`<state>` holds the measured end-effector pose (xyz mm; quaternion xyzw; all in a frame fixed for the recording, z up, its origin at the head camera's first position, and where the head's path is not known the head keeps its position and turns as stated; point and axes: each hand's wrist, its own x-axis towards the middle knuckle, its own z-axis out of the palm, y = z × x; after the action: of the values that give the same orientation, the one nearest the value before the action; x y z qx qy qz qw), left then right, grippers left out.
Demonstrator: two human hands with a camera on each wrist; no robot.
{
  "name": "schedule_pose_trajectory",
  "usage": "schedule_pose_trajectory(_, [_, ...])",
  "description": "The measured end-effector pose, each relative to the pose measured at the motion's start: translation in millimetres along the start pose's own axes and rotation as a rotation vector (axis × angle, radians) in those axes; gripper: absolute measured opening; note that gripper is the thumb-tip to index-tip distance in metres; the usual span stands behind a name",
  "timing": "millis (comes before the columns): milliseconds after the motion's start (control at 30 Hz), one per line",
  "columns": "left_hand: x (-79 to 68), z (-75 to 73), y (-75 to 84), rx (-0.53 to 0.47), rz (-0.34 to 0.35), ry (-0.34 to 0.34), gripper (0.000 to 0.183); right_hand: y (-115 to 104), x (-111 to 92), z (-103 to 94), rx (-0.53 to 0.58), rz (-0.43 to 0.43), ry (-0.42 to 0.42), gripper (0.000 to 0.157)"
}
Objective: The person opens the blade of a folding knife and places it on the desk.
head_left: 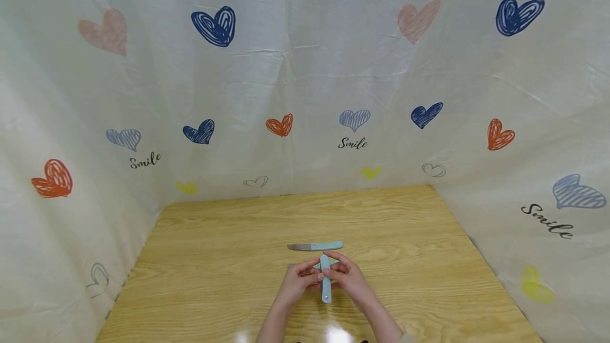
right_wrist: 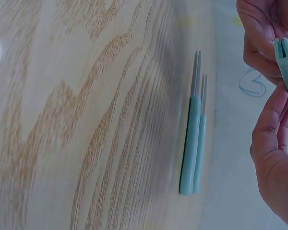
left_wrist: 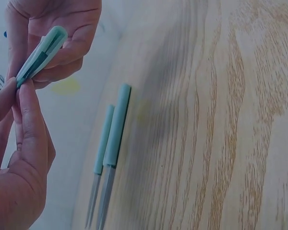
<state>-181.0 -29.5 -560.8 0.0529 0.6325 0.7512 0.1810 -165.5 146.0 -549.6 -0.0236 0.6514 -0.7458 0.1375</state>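
Observation:
Both hands hold a light blue folding knife point(head_left: 326, 281) above the table, its handle upright in the head view and no blade sticking out. My left hand point(head_left: 296, 281) pinches it between thumb and fingertips from the left. From the other side my right hand point(head_left: 351, 279) grips it, thumb on the handle and a finger at the far end. The handle's long slot point(left_wrist: 44, 53) shows in the left wrist view. Beyond the hands lies an unfolded knife point(head_left: 326, 245), blade to the left. Another unfolded knife point(left_wrist: 118, 125) lies parallel to it, partly hidden behind the hands in the head view.
The wooden table point(head_left: 214, 279) has a light grain and shiny reflections at its near edge. A white cloth point(head_left: 314, 78) printed with hearts and the word Smile hangs around the back and both sides.

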Motion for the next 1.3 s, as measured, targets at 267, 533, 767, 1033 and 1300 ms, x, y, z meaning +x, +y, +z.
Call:
schedule_pose_trajectory(267, [1.9,-1.4,-1.5,-0.012,-0.015,-0.002,0.047,-0.4,1.7,0.7,-0.013,-0.001,0.027,0.058])
schedule_pose_trajectory(533, [1.1,2.8,0.7,-0.017,-0.027,0.022,0.044,2.6,3.5,-1.3,-0.048,-0.017,0.086,0.054])
schedule_pose_trajectory(767, [-1.8,10.4,3.4,0.017,0.014,0.055,0.044,-0.7,2.5,-0.3,-0.067,-0.018,0.134,0.051])
schedule_pose_trajectory(1033, [-0.8,14.1,0.2,0.013,0.019,0.083,0.043,-0.3,2.6,-1.3,-0.077,-0.011,0.151,0.050])
schedule_pose_trajectory(1300, [3.7,15.0,-6.4,-0.001,0.007,0.124,0.038,8.3,2.6,-7.7,-0.078,-0.008,0.109,0.053])
